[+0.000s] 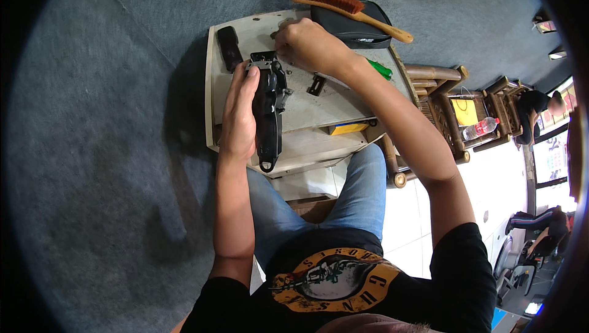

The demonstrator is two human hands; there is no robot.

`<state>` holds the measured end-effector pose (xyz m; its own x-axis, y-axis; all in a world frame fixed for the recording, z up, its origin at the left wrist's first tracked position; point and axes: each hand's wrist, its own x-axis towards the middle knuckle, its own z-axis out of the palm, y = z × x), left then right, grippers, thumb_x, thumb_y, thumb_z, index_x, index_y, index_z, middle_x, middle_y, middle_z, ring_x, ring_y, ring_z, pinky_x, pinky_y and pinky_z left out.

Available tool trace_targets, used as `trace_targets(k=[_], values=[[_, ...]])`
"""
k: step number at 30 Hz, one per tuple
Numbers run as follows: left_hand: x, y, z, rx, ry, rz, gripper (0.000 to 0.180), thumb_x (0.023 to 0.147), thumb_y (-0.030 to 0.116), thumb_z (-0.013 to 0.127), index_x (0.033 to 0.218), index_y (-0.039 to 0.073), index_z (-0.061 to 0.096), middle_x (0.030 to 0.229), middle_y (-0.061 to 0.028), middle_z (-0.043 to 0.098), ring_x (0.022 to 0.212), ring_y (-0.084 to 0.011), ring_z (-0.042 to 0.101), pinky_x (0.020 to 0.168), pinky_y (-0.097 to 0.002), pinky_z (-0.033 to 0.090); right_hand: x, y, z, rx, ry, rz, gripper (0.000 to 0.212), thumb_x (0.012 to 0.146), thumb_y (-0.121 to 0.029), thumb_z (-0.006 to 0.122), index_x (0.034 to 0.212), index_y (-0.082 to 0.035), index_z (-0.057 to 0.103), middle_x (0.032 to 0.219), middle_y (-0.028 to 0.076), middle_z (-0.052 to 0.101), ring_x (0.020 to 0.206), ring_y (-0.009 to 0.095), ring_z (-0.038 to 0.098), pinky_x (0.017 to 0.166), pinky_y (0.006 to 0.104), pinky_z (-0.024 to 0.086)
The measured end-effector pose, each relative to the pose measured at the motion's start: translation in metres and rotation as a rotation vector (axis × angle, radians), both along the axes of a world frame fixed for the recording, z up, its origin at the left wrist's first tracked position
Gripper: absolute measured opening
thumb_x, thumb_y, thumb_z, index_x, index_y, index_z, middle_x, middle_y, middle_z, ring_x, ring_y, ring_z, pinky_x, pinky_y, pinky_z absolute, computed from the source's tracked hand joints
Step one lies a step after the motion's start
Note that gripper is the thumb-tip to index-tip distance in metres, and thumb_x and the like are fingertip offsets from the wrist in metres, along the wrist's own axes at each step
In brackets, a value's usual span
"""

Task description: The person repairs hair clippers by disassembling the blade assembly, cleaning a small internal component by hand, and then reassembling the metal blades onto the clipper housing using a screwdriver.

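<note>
Black T-shirt [285, 311] nearest: round orange-and-grey chest print [331, 281], bold lettering around it, upside down from here. Blue jeans [362, 179] beyond, knees up to the worktop [343, 106].

Left hand [238, 109] closed on a black hair clipper [268, 109], held upright over the worktop's near left part, metal blade end away from the body, thumb near that end. Right hand [307, 39] apart from the left, fingers bunched just beside the blade end; cannot tell whether they grip anything. No lettering made out on the clipper.

Around: dark oblong object [229, 49] at far left; small black part [316, 85] right of the clipper; wooden-handled brush [350, 7] across a black pouch [368, 35]. Right forearm [392, 109] crosses the worktop, partly covering a green object [380, 69]. Yellow box [348, 128] on the shelf below. Farther right, bamboo seating [451, 75] bears a red-labelled bottle [481, 128], its print too small to read.
</note>
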<state>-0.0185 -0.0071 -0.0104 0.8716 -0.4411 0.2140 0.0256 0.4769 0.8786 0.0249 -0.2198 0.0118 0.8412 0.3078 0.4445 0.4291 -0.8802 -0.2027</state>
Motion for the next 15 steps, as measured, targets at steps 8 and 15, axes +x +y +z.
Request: trace_targets(k=[8,15], values=[[0.001,0.001,-0.002,0.021,0.007,-0.044,0.033,0.112,0.031,0.050,0.131,0.005,0.059,0.118,-0.0009,0.062,0.109,-0.0079,0.058,0.097,-0.0247,0.047,-0.004,-0.007,0.003,-0.046,-0.051,0.059,0.010,0.088,-0.005,0.072,0.096,-0.001,0.077,0.094,0.016,0.073,0.084,0.034,0.073,0.079,0.0420,0.059],[0.007,0.004,0.002,0.004,0.121,-0.038,0.030,0.111,0.032,0.052,0.126,0.009,0.063,0.112,0.0011,0.066,0.100,-0.0071,0.062,0.088,-0.0262,0.052,-0.052,-0.012,0.034,0.909,-0.025,0.033,0.020,0.096,-0.019,0.078,0.100,0.001,0.076,0.085,0.006,0.074,0.076,0.012,0.068,0.073,0.0279,0.055]])
